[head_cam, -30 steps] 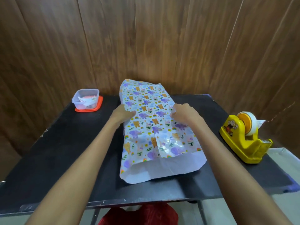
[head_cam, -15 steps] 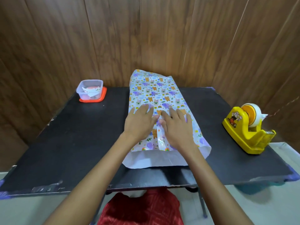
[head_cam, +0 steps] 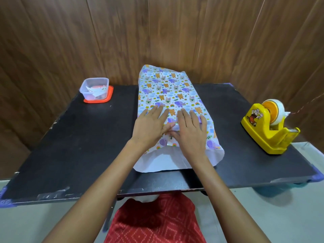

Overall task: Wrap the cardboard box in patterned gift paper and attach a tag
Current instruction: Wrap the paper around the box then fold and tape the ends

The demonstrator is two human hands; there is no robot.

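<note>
Two hands, one wrapped bundle and three side items, logged from my remote station. Clock bearings are taken from the middle of the black table (head_cam: 78, 146).

1. Patterned gift paper (head_cam: 168, 92): animal print on white, folded round a long raised shape. It lies lengthwise from the centre to 12 o'clock, its far end against the wood-panel wall (head_cam: 157, 32). An overlap seam runs down its top. The near end, toward 6 o'clock, is open and shows the white underside (head_cam: 166, 160).
2. Cardboard box: covered by the paper; I cannot see it.
3. Left hand (head_cam: 149, 128): flat, palm down, fingers straight and slightly spread. It presses the paper's top on the 9 o'clock side of the seam and grips nothing.
4. Right hand (head_cam: 190, 135): likewise flat with straight fingers. It presses the paper on the 3 o'clock side of the seam and grips nothing. The two thumbs meet over the seam.
5. Yellow tape dispenser (head_cam: 268, 135): at 3 o'clock near the table's edge, well apart from the paper. A roll of tape (head_cam: 278, 111) is mounted on it.
6. Clear plastic container (head_cam: 93, 86): at 10 o'clock, standing on a red-orange lid (head_cam: 109, 95). White paper pieces lie inside; I cannot tell whether they are tags.
7. Red patterned garment (head_cam: 154, 223): below the table's 6 o'clock edge.
</note>
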